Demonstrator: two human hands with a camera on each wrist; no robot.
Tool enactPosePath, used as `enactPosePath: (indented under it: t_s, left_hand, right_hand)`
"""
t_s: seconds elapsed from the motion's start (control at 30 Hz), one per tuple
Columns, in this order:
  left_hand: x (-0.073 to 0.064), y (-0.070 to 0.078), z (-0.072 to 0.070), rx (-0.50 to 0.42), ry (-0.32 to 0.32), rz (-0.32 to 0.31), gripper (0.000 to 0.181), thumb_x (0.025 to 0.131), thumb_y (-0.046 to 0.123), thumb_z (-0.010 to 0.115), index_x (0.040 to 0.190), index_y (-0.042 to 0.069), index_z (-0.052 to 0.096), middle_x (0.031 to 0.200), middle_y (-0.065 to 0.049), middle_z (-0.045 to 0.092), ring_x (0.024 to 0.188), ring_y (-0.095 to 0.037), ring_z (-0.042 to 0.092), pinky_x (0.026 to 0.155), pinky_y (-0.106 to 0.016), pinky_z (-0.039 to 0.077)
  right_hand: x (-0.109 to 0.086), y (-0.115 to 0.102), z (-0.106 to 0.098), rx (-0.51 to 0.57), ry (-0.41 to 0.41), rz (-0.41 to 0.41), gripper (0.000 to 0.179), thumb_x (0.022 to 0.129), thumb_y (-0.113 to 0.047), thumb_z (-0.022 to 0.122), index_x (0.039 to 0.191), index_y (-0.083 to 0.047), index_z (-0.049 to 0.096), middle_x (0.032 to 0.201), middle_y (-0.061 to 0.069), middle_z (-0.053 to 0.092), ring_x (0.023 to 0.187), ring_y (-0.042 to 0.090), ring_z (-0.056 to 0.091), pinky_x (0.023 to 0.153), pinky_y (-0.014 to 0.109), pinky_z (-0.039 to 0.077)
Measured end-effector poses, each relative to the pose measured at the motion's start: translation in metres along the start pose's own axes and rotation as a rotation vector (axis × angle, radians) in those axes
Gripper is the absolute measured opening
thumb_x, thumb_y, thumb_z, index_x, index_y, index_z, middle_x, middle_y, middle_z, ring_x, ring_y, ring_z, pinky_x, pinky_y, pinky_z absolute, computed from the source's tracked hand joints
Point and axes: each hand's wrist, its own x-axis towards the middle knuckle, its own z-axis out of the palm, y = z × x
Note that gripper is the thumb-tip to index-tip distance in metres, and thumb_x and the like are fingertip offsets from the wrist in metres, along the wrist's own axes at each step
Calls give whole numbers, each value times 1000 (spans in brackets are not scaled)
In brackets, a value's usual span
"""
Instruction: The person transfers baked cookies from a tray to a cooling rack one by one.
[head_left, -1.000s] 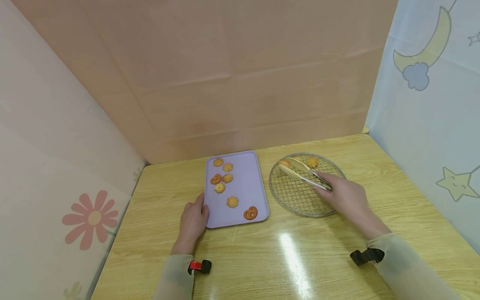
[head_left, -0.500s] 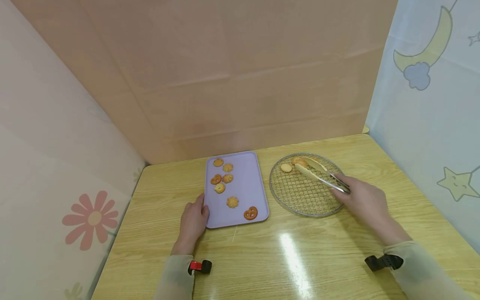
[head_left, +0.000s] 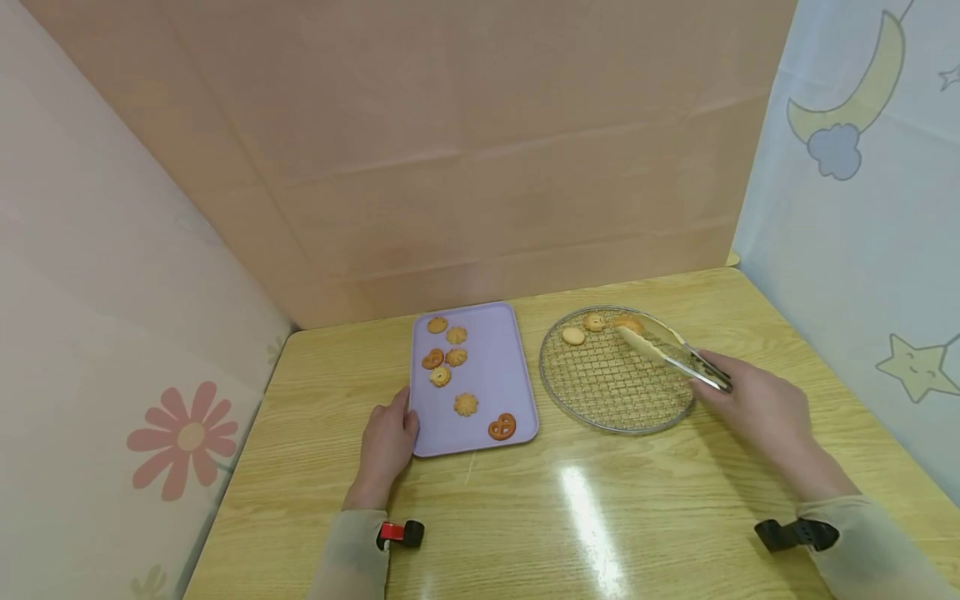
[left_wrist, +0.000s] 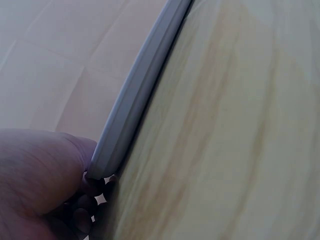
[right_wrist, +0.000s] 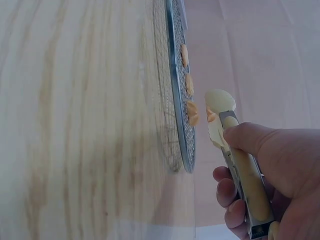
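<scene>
My left hand (head_left: 387,442) grips the near left edge of the lilac tray (head_left: 495,358), thumb against the rim. In the left wrist view the tray's side (left_wrist: 131,95) lies against that hand. My right hand (head_left: 767,410) holds metal tongs (head_left: 675,360) with pale tips over the back right of a round wire rack (head_left: 615,392). The tips stand around or just above a flower-shaped cookie (head_left: 628,323); I cannot tell if they touch it. A smooth round cookie (head_left: 573,335) and a ring-shaped cookie (head_left: 594,322) lie left of it on the rack.
On the tray are several cookies, among them a pretzel (head_left: 502,427) at the near right corner and a flower-shaped cookie (head_left: 465,405). The wooden table (head_left: 517,533) ends at a tan back panel (head_left: 465,167), with pale printed side panels left and right.
My right hand has moved the tongs rightward along the rack's back, from the left cookie past the middle one to the right one. The left hand and tray have stayed put.
</scene>
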Motion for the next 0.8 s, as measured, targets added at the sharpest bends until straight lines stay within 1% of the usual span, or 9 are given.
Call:
enactPosePath:
  t_s: [0.17,0.27,0.33,0.5,0.67,0.8]
  left_hand:
    - [0,-1,0,-4,6,5,46,106,5,67,149,-10,61,83,-12,66,84,-31,61,74,-50,52]
    - [0,-1,0,-4,4,7,46,106,5,66,149,-10,61,82,-11,66,85,-32,61,74,-50,52]
    - [-1,-1,0,-5,1,7,46,106,5,66,149,-10,60,82,-11,66,85,-31,61,74,-50,52]
    - [0,-2,0,-9,-5,-1,47,106,6,65,150,-9,60,83,-10,66,85,-31,60,74,-49,51]
    - [0,-2,0,-3,-5,-9,48,106,7,66,151,-9,59,84,-11,66,86,-32,60,75,-50,51]
    - [0,-2,0,2,-7,-8,48,106,7,66,151,-9,59,84,-12,66,85,-31,60,74,-50,51]
  right_hand:
    - [-4,6,-4,-5,6,17,58,104,-43,75,150,-10,66,122,32,74,84,51,72,49,41,38]
    - [-5,9,-6,-9,9,29,58,104,-44,75,150,-10,67,115,31,75,78,46,71,49,41,37]
    - [-6,11,-7,-12,10,35,58,103,-44,76,149,-10,67,113,31,75,77,44,71,48,41,37]
    - [-7,15,-10,-29,1,51,58,104,-43,75,149,-9,67,117,34,74,80,49,71,48,42,37]
    - [-8,18,-11,-46,-14,63,57,103,-43,76,148,-8,67,117,35,73,81,51,71,47,43,37]
    - [-9,21,-12,-47,-23,59,57,104,-43,75,148,-7,66,121,36,72,87,57,71,47,43,38]
